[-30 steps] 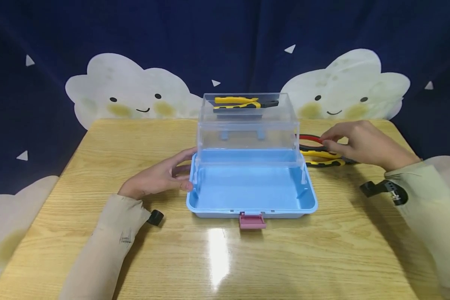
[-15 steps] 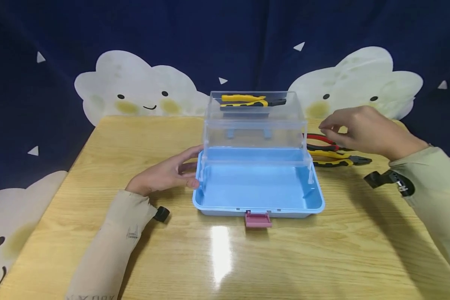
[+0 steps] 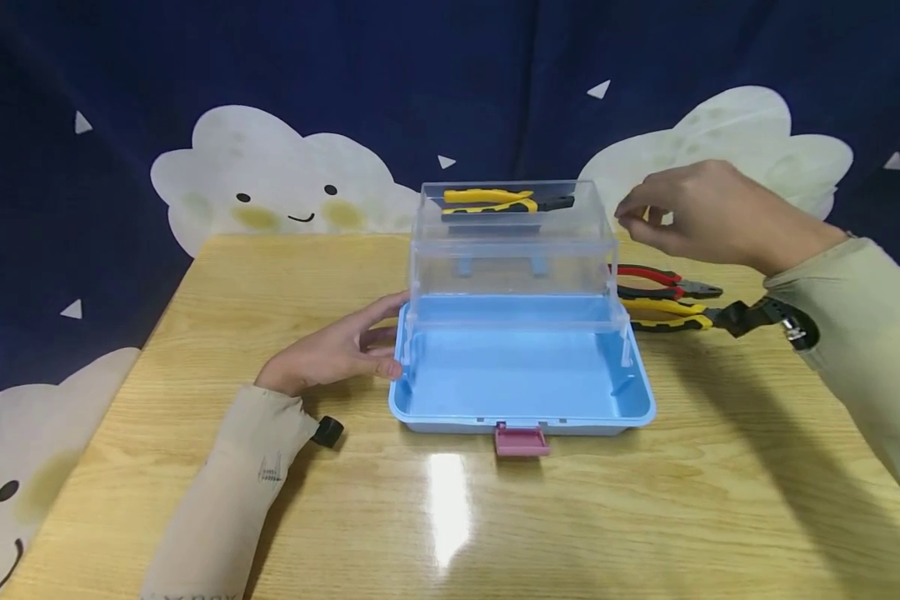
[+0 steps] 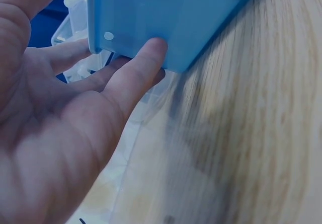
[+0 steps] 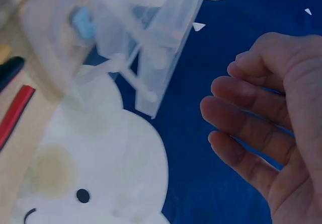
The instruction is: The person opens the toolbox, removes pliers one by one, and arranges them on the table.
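A pale blue toolbox [image 3: 525,375] with a raised clear tiered upper part [image 3: 513,250] and a pink latch [image 3: 521,442] stands open on the table. At its left end, my left hand [image 3: 333,346] touches the side with spread fingers; in the left wrist view, fingertips meet the blue outer wall [image 4: 136,12]. My right hand [image 3: 708,208] is raised beside the clear tiers, fingers loosely bent and holding nothing. Yellow-and-black pliers [image 3: 495,202] lie in the top tier. Red-and-black pliers [image 3: 663,279] and another yellow-and-black pair [image 3: 667,317] lie right of the box, partly behind it.
The wooden table [image 3: 307,517] carries the box near its middle. Behind it hangs a dark blue curtain [image 3: 345,58] printed with white clouds. A black wrist camera mount [image 3: 742,317] hides the tip of the nearer pliers.
My right hand has let go of the red-and-black pliers and risen up and slightly left towards the clear tiers. The left hand stays at the box; the head view has shifted a little.
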{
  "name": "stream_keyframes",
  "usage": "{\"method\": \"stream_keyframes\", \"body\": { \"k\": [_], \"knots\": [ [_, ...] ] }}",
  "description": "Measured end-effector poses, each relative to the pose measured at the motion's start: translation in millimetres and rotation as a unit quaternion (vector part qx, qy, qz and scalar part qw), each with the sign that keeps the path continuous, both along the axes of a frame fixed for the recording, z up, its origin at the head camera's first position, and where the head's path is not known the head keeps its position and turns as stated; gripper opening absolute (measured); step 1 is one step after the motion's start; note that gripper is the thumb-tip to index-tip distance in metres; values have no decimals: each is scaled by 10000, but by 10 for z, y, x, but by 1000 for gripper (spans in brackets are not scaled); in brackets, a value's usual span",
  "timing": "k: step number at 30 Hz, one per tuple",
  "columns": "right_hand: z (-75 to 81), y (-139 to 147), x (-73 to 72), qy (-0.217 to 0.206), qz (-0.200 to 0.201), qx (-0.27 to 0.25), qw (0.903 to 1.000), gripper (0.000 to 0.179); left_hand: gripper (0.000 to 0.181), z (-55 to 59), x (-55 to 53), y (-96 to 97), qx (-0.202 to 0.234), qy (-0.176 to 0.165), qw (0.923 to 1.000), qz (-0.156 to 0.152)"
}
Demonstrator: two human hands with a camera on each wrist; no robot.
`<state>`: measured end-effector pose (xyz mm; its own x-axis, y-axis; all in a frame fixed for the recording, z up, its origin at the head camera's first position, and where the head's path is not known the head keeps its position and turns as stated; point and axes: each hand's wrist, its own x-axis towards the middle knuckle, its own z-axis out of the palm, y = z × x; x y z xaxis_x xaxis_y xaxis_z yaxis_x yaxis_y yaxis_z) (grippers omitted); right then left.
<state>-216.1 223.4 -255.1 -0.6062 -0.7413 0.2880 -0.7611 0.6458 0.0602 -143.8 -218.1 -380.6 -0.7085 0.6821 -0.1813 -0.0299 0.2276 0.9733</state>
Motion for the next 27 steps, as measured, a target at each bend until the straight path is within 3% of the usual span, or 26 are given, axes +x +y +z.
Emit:
{"method": "stream_keyframes", "body": {
  "k": [5,13,27],
  "knots": [
    [90,-122,-88,125,233,-2,9997,8,107,-34,10,-29,42,-38,10000,39],
    [139,-244,-244,-12,286,132,9995,8,103,-40,13,-24,-3,58,10000,41],
    [186,-490,-496,-448,-127,486,9977,12,104,-10,6,1,13,-40,10000,67]
  ]
}}
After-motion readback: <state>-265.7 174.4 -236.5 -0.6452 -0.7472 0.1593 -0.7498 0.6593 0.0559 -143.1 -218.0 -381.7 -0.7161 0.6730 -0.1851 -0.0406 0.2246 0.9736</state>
